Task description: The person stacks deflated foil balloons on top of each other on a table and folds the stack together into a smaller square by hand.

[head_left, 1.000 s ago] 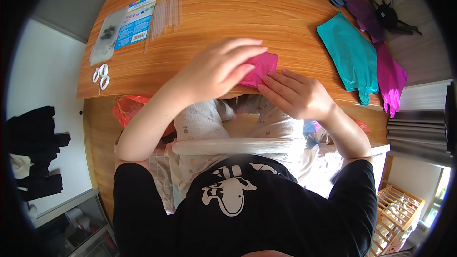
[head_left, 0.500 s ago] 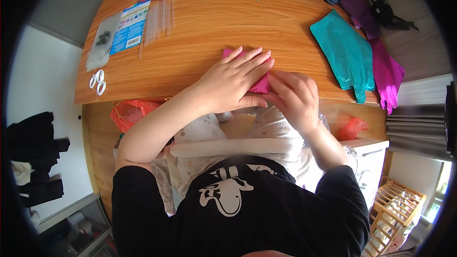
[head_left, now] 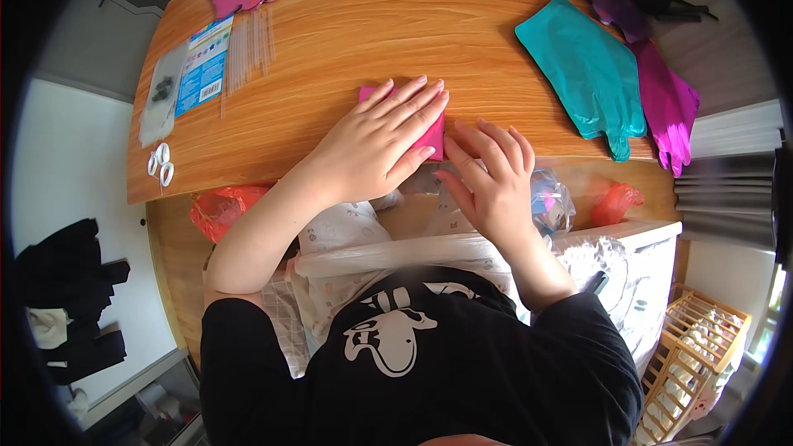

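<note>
**Hands flat on folded pink sheet, wooden table**

Surface: wooden table (head_left: 347,41), warm orange grain, edge curved by the lens. White floor to the left of the hands; wooden crate (head_left: 702,347) low to the right.

Folded pink sheet (head_left: 432,134): small, glossy magenta, mostly hidden under the left hand (head_left: 376,144), which lies open, fingers spread flat on it. Right hand (head_left: 491,177) open too, fingertips touching the sheet's right edge.

Right of the hands: teal foil balloon (head_left: 591,74), flat, smooth, beside a magenta foil balloon (head_left: 669,107). Left of the hands: blue packet (head_left: 202,66), clear straws (head_left: 248,45), white rings (head_left: 161,163).
</note>
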Tool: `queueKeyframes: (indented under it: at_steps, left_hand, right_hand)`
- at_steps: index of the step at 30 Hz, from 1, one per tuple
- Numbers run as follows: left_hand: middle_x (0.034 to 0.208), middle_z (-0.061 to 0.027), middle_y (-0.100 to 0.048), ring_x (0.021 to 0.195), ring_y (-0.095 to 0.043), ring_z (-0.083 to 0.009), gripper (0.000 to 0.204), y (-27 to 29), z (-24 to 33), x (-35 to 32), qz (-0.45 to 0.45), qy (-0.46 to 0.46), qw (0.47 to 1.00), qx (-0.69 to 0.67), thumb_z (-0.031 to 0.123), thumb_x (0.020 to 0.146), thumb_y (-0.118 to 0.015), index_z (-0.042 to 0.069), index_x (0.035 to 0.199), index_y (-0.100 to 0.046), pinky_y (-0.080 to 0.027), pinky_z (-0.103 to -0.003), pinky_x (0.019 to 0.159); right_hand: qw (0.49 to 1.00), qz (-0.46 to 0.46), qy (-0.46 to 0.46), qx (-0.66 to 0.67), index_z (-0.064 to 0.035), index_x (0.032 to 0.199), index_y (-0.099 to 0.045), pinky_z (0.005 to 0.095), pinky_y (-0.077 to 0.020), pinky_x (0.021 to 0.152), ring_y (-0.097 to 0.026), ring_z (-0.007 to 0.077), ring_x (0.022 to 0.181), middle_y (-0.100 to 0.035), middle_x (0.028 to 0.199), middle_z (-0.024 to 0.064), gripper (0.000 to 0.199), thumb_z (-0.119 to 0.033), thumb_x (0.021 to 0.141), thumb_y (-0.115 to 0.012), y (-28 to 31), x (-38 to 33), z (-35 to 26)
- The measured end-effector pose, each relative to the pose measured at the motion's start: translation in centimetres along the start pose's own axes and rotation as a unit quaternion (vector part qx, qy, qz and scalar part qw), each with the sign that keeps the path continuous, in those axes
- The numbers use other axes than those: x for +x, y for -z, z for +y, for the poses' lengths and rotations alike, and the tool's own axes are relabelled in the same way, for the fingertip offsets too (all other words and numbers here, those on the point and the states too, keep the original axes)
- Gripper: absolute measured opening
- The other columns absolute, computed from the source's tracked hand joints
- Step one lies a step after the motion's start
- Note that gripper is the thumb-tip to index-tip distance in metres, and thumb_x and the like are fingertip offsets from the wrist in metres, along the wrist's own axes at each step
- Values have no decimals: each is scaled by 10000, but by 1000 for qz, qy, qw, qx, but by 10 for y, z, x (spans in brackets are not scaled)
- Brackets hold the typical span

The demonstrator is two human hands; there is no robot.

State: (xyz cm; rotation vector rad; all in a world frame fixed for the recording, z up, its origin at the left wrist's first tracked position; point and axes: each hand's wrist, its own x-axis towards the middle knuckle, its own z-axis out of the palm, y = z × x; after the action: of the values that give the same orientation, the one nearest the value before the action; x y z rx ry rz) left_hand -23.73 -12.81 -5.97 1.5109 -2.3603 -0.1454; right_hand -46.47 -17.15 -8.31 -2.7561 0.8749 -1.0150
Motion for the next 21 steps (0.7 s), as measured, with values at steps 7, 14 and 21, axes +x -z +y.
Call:
queueKeyframes:
  at_steps: [7,14,21]
  left_hand:
    - [1645,-123,-352,1529,-310,-317,639,5,3,5,-24,-9,1000,15,301,1027,-535,64,1590,-346,-236,-511,1243]
    - [1644,-104,-357,1522,-322,-300,647,6,6,9,-48,-16,998,44,289,995,-577,71,1573,-385,-245,-513,1237]
    - [1644,-101,-358,1519,-326,-299,693,6,9,10,-48,1,998,50,278,954,-628,89,1576,-388,-251,-517,1232]
  right_hand:
    - [997,-44,58,18,-187,1179,-745,485,-418,1062,-537,301,1253,-598,1332,54,354,-235,830,-785,6,6,20]
    - [991,-109,79,25,-202,1164,-748,487,-452,1034,-547,292,1232,-604,1308,49,336,-206,829,-778,23,23,28]
    - [989,-52,77,119,-149,1188,-739,443,-481,1006,-607,278,1159,-660,1260,37,373,-194,821,-789,20,14,39]
